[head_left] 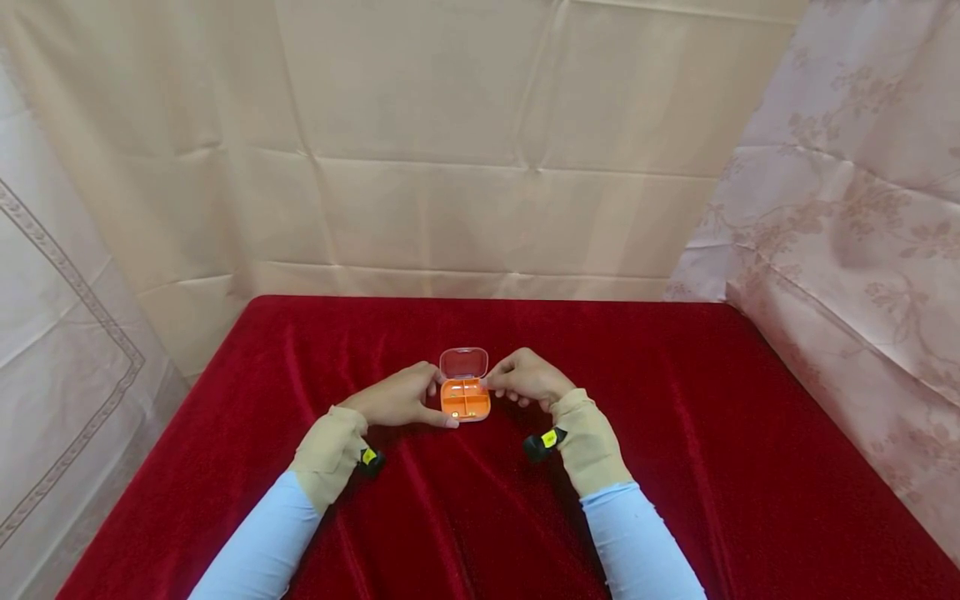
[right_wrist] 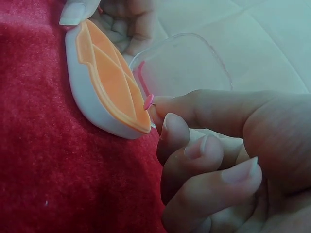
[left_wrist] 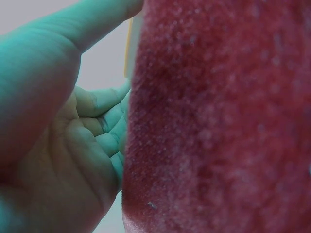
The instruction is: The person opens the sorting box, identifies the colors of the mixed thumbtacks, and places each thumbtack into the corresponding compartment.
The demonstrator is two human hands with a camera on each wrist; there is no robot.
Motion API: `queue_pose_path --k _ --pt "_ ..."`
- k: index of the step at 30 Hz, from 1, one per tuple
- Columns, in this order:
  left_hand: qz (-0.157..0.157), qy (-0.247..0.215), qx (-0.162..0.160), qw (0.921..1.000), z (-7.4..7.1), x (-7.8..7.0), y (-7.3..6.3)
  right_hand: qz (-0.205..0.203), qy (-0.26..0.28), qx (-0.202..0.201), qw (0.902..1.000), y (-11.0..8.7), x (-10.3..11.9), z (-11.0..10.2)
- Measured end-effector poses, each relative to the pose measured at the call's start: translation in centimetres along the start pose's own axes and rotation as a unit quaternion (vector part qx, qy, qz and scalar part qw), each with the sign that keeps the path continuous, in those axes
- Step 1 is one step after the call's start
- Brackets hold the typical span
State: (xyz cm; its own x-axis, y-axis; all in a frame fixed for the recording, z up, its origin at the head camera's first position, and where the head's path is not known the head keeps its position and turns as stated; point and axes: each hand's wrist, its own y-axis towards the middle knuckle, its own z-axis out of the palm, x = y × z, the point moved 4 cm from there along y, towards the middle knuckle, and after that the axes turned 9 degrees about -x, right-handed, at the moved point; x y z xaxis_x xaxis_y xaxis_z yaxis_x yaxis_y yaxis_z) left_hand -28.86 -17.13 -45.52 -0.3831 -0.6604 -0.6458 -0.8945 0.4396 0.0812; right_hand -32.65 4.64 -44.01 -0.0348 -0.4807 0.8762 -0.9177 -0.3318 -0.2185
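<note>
A small orange and white pill box (head_left: 465,401) lies on the red cloth, its clear lid (head_left: 464,363) raised at the far side. Dividers split the orange inside into compartments, and small gold-coloured bits sit in the near ones. My left hand (head_left: 401,397) holds the box from the left, thumb at the near corner and fingers by the far left side. At the box's right edge, my right hand (head_left: 531,377) pinches a small pink stud (right_wrist: 148,102) with a thin metal pin between its fingertips. Its other fingers are curled. In the left wrist view, red cloth hides most of the box.
Red velvety cloth (head_left: 720,467) with soft folds covers the table. Beige curtain (head_left: 480,167) hangs behind it, with a patterned pale curtain (head_left: 862,208) along the right and a white one (head_left: 52,333) at left.
</note>
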Motion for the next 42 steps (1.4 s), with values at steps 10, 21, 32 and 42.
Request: queue_pose_path --k 10,21,32,42 --pt "-0.002 -0.002 0.001 1.0000 0.0 0.0 -0.1 -0.004 -0.013 -0.006 0.9999 0.1 0.1 0.5" --pt "-0.001 0.005 0.000 1.0000 -0.1 -0.1 -0.1 -0.003 -0.007 -0.016 0.9998 0.3 0.1 1.2" --pt "0.002 0.003 0.000 1.0000 -0.1 -0.2 0.0 0.007 -0.016 -0.030 0.9994 0.3 0.2 1.4" --pt "0.000 0.003 0.002 1.0000 0.1 0.0 0.1 0.005 -0.022 -0.031 0.9992 0.2 0.0 0.3"
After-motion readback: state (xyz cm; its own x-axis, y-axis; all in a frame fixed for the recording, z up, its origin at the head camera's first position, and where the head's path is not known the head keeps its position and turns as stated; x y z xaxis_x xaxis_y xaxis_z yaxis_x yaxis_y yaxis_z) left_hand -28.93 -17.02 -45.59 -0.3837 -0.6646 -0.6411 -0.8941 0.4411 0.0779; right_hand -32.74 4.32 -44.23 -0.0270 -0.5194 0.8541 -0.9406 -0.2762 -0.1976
